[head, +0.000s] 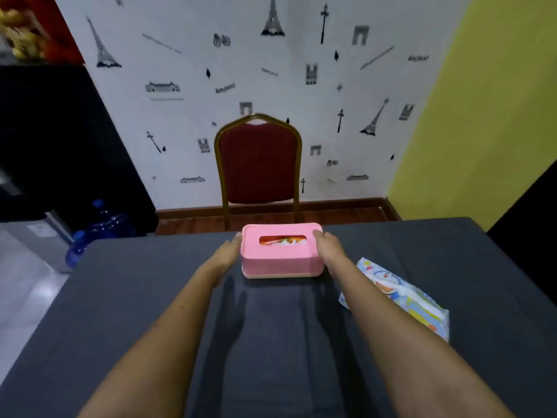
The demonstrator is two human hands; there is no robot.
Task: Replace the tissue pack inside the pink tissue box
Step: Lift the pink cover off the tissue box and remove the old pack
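The pink tissue box (281, 260) stands closed on the grey table (150, 297), near its far edge. Through the slot in its lid, white tissue and an orange-red wrapper show. My left hand (229, 251) lies flat against the box's left end. My right hand (330, 248) presses against its right end, thumb on the lid's edge. Both hands clasp the box between them. A new tissue pack (404, 297) in a blue and white cartoon wrapper lies on the table to the right of my right forearm.
A red chair with a gold frame (257, 164) stands just behind the table's far edge. Blue water bottles (99, 227) sit on the floor at the left. A dark cabinet (54, 140) rises at the left.
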